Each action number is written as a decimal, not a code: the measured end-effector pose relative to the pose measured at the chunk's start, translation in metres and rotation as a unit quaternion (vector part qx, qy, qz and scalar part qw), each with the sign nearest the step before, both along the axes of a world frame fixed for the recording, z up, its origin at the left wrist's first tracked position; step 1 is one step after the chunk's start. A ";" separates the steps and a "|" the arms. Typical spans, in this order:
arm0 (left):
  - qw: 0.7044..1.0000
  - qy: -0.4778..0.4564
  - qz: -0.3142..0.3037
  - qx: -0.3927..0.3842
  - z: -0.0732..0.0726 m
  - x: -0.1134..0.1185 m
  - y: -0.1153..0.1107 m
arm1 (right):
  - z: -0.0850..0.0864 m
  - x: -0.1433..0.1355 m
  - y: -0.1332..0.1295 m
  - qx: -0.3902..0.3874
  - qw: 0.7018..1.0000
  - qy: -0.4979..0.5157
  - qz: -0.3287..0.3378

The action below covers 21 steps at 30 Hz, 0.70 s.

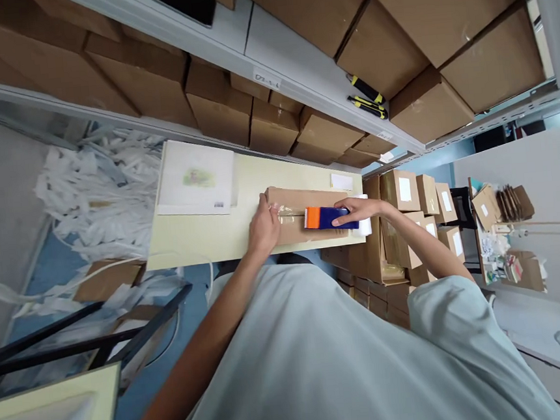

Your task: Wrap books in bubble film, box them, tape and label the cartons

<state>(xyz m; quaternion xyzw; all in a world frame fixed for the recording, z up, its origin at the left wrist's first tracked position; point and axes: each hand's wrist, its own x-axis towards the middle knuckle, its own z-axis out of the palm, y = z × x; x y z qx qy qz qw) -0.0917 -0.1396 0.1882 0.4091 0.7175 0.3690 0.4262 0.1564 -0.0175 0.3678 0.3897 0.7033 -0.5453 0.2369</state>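
Note:
A flat, closed cardboard box [294, 230] lies on the pale yellow table, with clear tape along part of its middle seam. At the box's left end, my left hand [264, 227] grips the edge, thumb on top. My right hand [353, 211] is closed around a blue tape dispenser [327, 218] with an orange front. The dispenser's toothed orange end points left and sits over the seam. Just beyond the right end of the box, a white roll [364, 223] is partly hidden by my right hand.
The table [194, 238] bears a white printed sheet [196, 178] on the left and a white label [341, 181] at the back. Shelves of cardboard boxes [273, 127] rise behind it; utility knives [367, 105] lie on one. Shredded paper [102, 193] heaps up left, and labelled boxes [404, 189] stand right.

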 end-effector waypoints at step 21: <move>0.984 0.170 -0.031 -0.036 0.011 -0.008 0.001 | 0.028 0.192 0.036 -0.025 0.990 0.016 -0.140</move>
